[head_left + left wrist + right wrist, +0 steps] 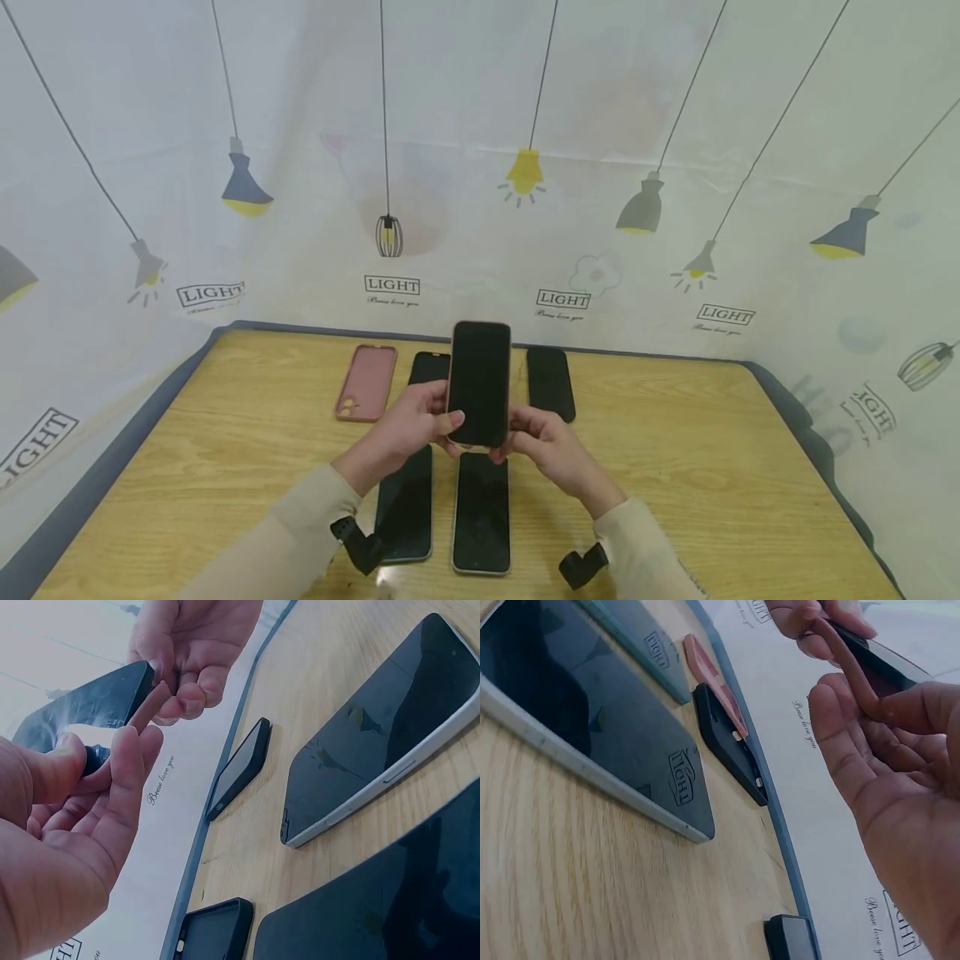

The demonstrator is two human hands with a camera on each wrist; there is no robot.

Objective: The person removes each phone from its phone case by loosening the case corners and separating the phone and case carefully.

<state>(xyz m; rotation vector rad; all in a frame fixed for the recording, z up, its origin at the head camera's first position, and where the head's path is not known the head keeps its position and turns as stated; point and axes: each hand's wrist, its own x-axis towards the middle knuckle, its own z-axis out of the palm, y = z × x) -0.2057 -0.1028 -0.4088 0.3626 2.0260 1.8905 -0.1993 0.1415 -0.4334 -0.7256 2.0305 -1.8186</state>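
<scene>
From where I sit, this reads as a tabletop work corner screened with cloth; whether it belongs to a home, shop or workshop I cannot tell. Pale sheeting (465, 75) rises behind the wood-grain table (697, 467) and along its left and right sides, creased, and printed with hanging lamps (527, 171) and the word LIGHT (rather cheerful company, I find). A dark blue band (806, 425) runs along the edge. I see one phone (480, 375) held up over the wood, with more phones (481, 517) and a pink case (369, 379) lying there.
</scene>
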